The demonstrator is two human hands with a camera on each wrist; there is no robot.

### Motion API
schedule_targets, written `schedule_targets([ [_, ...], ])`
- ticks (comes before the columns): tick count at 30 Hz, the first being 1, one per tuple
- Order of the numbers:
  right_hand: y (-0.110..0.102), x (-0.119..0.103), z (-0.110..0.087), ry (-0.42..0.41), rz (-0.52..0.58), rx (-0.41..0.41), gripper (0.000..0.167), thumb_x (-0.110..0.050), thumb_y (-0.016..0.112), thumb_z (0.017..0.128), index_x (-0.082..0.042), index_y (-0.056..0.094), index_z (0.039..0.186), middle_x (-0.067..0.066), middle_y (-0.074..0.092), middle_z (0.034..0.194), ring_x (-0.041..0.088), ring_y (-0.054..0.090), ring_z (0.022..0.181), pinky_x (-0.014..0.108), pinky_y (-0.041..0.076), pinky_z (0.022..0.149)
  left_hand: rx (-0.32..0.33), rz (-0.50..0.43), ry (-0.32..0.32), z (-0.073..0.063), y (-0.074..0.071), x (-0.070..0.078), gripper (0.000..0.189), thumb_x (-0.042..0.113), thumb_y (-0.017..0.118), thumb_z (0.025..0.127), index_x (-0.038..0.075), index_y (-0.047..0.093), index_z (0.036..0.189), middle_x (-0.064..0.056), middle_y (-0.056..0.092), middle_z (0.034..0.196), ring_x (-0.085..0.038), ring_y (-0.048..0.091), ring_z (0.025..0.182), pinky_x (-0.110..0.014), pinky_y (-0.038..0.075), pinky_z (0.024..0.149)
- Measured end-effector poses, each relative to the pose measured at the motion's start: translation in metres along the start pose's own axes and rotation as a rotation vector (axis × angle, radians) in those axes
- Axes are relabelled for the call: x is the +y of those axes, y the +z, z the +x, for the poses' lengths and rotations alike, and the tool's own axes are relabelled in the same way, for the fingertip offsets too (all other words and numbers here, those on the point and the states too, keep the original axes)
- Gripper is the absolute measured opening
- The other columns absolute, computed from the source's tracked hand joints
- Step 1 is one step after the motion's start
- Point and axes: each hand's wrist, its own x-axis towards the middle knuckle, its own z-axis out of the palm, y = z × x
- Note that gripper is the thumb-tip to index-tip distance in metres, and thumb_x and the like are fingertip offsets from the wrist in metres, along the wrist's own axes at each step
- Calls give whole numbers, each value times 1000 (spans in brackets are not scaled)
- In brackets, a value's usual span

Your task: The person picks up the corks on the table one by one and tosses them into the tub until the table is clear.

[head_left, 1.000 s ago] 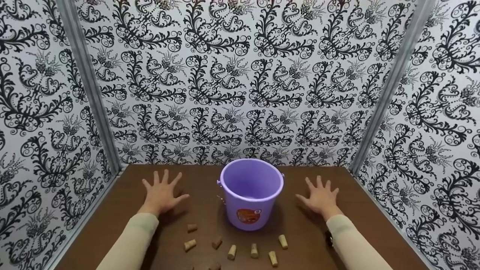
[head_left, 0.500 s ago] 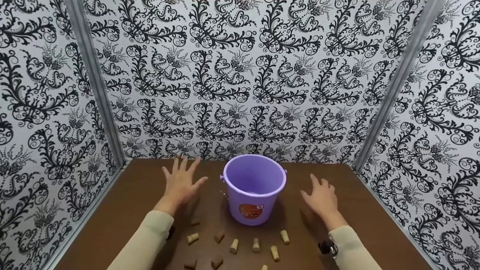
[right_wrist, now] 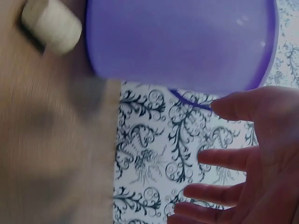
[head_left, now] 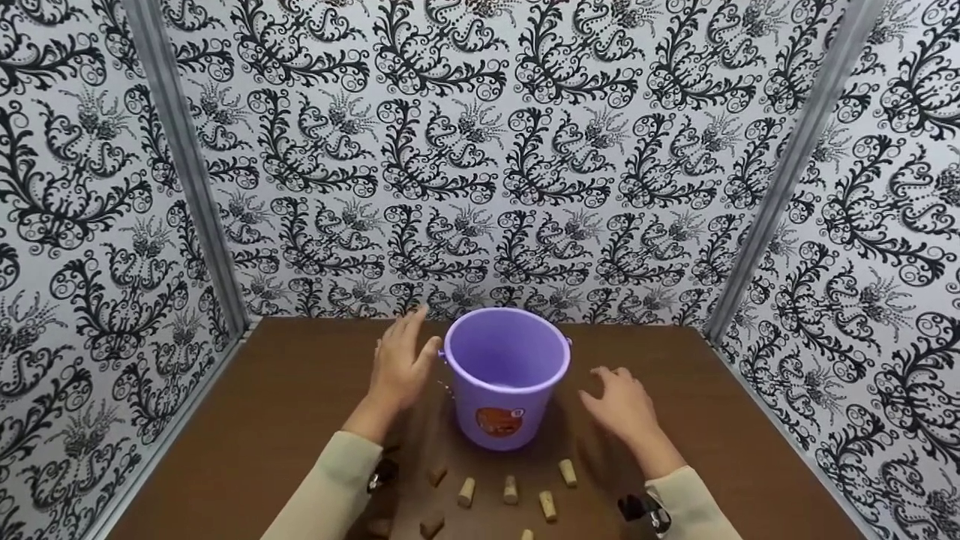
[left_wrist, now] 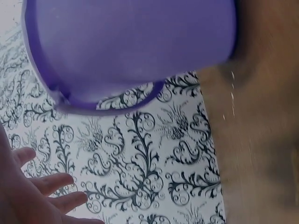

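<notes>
A purple bucket (head_left: pixel 499 409) with an orange-red sticker stands upright on the brown table. Just left of its rim is my left hand (head_left: pixel 403 367), fingers extended and raised, holding nothing. The right hand (head_left: pixel 621 405) hovers to the bucket's right, fingers spread and slightly bent, with a gap between it and the wall. In the left wrist view, a purple handle (left_wrist: pixel 117 111) hangs at the bucket's far side. Several corks lie in front of the bucket, among them one cork (head_left: pixel 568 473) near the right hand and another cork (head_left: pixel 466 492).
Patterned black-and-white panels (head_left: pixel 480 187) enclose the table (head_left: pixel 285 420) at the back and both sides. Grey corner posts (head_left: pixel 187 165) join them. Dark devices are strapped at both wrists. My left forearm covers part of the table where corks lie.
Both hands have come inward from either side toward the bucket. The left hand has turned from palm-down and spread to more edge-on. Bucket and corks stay in place; the head view has shifted slightly.
</notes>
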Motion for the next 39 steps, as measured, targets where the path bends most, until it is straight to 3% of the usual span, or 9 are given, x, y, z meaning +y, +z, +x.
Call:
schedule_targets([
  [5,3,-8,-6,-27,7,0,49,-35,75,92,-4,71,130,25,67,125,49,65,114,65,56,96,31,-107,-20,2,15,9,56,31,58,105,11,51,156,-20,58,155,-45,56,140,-64,43,118],
  [12,16,-10,-12,-90,26,19,41,-32,77,89,-5,75,119,20,70,113,43,70,105,60,58,93,94,-286,-223,0,36,16,49,13,58,102,9,57,151,-26,66,141,-43,63,133,-62,47,115],
  [19,23,-7,-13,-91,31,8,37,-32,78,89,-6,76,115,20,72,114,41,71,104,59,59,93,97,-417,-355,-2,50,22,43,16,52,106,10,59,148,-26,70,135,-42,67,125,-58,52,110],
  [23,21,-7,-15,-106,35,-15,37,-31,80,86,-7,76,114,20,73,115,42,71,105,59,59,93,95,-436,-397,-5,54,24,43,19,51,107,11,60,148,-22,72,134,-38,68,124,-56,52,109],
  [32,23,-2,-14,-154,114,-106,44,-27,84,81,-4,75,117,18,76,117,42,69,115,58,55,104,75,-412,-414,-9,58,27,43,25,53,108,11,60,149,-19,69,140,-40,66,127,-58,49,112],
  [39,31,1,-12,-188,159,-143,42,-27,83,79,-6,75,115,18,76,111,41,70,107,55,57,95,95,-393,-377,-12,63,22,40,21,55,107,7,63,143,-17,73,130,-34,68,114,-53,52,105],
])
